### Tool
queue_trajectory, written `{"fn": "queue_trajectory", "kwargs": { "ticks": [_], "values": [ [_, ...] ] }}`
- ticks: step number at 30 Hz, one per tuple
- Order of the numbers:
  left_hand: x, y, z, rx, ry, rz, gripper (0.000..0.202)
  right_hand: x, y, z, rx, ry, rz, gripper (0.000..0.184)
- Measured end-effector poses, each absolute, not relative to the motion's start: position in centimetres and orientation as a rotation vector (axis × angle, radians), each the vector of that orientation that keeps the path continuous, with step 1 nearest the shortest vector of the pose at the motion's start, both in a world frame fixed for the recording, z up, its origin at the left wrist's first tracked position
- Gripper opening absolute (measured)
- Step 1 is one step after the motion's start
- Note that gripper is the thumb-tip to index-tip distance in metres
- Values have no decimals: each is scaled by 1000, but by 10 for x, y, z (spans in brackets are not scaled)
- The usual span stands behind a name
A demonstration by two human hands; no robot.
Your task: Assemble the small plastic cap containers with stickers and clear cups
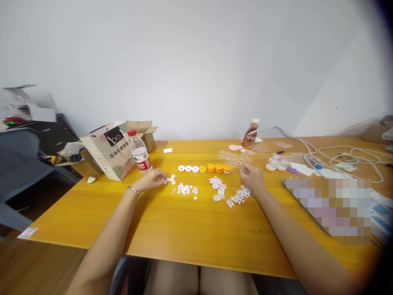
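1. While the left hand [152, 180] rests on the yellow wooden surface [172, 229], its fingers [160, 177] curl onto small white round plastic discs [168, 179]; I cannot tell whether they grip any.
2. The right hand [252, 176] has its fingers bunched just behind the white openwork plastic pieces [241, 194]; what they hold is unclear.

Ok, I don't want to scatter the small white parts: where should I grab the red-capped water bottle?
Probably the labelled middle of the water bottle, coming from its near right side: it stands on its base, the body is round, and the paper bag crowds its left. The left hand lies closest.
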State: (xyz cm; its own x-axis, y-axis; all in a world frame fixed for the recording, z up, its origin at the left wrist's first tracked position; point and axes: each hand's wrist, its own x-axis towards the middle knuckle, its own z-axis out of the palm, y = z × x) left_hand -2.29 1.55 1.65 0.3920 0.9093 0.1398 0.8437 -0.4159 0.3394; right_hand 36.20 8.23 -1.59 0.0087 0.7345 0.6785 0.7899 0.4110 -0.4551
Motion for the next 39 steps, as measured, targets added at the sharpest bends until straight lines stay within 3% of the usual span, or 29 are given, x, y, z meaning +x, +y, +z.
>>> {"fn": "queue_trajectory", "kwargs": {
  "ticks": [16, 21, 29, 34, 39],
  "values": [
    [-11, 16, 12, 2401, 1466, 489, 22, 347, 77, -19, -1259, -1831, 23, 34],
    [41, -6, 15, 2403, 1186, 618, 21, 338, 73, -19, -1211, -1902, 22, 31],
    [95, -25, -9, 2684, 828, 459, 17, 333, 70, -18, -1172, -1941, 20, 31],
    [87, -20, -6, 2615, 1018, 581, 22, 331, 68, -17, -1161, -1961, 33, 33],
    [56, 23, -5, 2446, 1603, 894, 23, 331, 68, -18, -1149, -1969, 42, 33]
  ]
}}
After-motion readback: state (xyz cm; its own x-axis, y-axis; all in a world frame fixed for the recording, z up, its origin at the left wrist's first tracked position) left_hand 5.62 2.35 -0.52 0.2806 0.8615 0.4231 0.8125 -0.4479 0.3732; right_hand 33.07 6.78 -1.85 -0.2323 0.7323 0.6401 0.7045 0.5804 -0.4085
